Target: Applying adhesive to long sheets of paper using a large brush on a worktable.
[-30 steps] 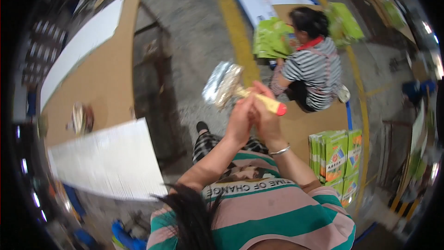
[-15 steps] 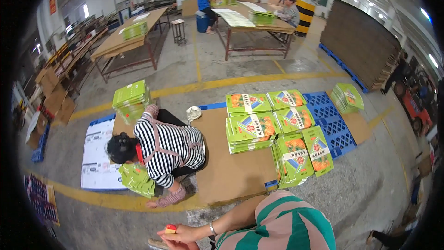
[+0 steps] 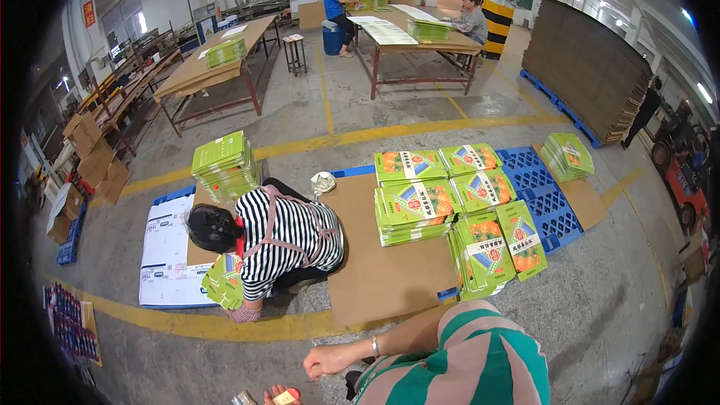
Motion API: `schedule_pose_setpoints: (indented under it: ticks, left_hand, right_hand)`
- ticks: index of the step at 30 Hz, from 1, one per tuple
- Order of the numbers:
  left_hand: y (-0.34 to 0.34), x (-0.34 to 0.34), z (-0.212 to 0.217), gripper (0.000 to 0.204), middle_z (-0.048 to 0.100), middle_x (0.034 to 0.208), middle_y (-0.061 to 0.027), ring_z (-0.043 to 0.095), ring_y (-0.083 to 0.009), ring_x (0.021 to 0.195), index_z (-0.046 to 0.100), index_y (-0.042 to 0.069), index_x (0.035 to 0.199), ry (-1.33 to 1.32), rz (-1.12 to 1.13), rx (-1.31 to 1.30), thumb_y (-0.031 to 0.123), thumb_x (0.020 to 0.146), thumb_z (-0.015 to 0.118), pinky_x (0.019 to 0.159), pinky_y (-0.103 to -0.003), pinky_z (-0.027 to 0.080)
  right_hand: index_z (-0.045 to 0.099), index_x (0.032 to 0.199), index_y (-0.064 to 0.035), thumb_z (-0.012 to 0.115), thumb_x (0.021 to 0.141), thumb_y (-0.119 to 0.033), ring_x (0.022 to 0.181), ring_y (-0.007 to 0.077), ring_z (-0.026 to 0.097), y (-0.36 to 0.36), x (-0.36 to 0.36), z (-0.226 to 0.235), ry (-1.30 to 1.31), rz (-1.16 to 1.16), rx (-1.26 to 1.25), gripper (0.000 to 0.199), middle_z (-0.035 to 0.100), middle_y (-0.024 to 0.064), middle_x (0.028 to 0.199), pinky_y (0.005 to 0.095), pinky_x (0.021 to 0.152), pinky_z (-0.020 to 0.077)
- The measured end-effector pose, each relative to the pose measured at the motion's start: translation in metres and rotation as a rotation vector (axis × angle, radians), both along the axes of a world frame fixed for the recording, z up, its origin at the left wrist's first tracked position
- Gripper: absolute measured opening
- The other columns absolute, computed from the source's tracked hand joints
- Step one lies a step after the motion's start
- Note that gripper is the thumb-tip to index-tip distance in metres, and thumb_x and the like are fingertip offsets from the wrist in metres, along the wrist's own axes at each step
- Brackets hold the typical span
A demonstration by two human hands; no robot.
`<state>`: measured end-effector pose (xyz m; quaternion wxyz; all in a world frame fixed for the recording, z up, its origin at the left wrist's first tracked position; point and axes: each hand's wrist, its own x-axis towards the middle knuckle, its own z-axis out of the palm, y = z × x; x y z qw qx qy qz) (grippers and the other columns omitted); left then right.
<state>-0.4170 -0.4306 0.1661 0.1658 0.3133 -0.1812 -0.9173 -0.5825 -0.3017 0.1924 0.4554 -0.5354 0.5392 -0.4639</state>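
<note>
My right hand [image 3: 328,360], with a silver bracelet at the wrist, reaches left above the floor. Its fingers are curled in, and what is inside them, if anything, is hidden. Just below, at the lower edge, part of my left hand [image 3: 274,397] shows, its fingers around a small red-and-yellow object [image 3: 286,396] whose kind I cannot tell. Nearby on the left, a crouching co-worker in a striped top [image 3: 289,244] bends over fanned green printed cartons [image 3: 224,282]. Several flat green carton stacks [image 3: 414,202] lie to the right of the co-worker.
Brown cardboard [image 3: 390,285] and a blue pallet [image 3: 529,187] lie under the stacks. Another green stack [image 3: 225,163] stands behind the co-worker, beside a white-covered pallet [image 3: 166,251]. Work tables [image 3: 420,43] with seated people are farther back; tall brown sheets [image 3: 585,67] stand right.
My right hand has moved up and right, away from the red-and-yellow object, which is now lower in my left hand. The co-worker has drawn an arm in toward the fanned cartons.
</note>
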Motion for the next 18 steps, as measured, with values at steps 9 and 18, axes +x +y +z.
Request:
schedule_pose_setpoints:
  ticks: [9, 18]
  left_hand:
    - [-0.001, 0.013, 0.004, 0.047, 0.06, 0.093, -0.0023, 0.056, -0.0146, 0.076, 0.048, 0.013, 0.113, -0.29, -0.127, 0.006, 0.048, 0.082, 0.055, 0.06, -0.024, 0.046]
    - [0.023, 0.013, 0.0, 0.025, 0.059, 0.087, -0.0055, 0.058, -0.0163, 0.081, 0.054, 0.006, 0.095, -0.113, 0.233, -0.117, 0.03, 0.088, 0.057, 0.075, -0.03, 0.049]
  right_hand:
    - [0.046, 0.07, -0.0023, 0.05, 0.09, -0.025, 0.042, 0.0132, 0.046, 0.013, -0.009, 0.003, -0.174, -0.441, 0.395, 0.03, 0.05, 0.0039, 0.057, 0.0309, 0.043, 0.0381]
    - [0.056, 0.103, -0.0049, 0.041, 0.093, -0.025, 0.038, 0.0124, 0.042, 0.034, -0.014, 0.023, -0.219, -0.368, 0.423, 0.027, 0.046, 0.0032, 0.06, 0.0269, 0.036, 0.0403]
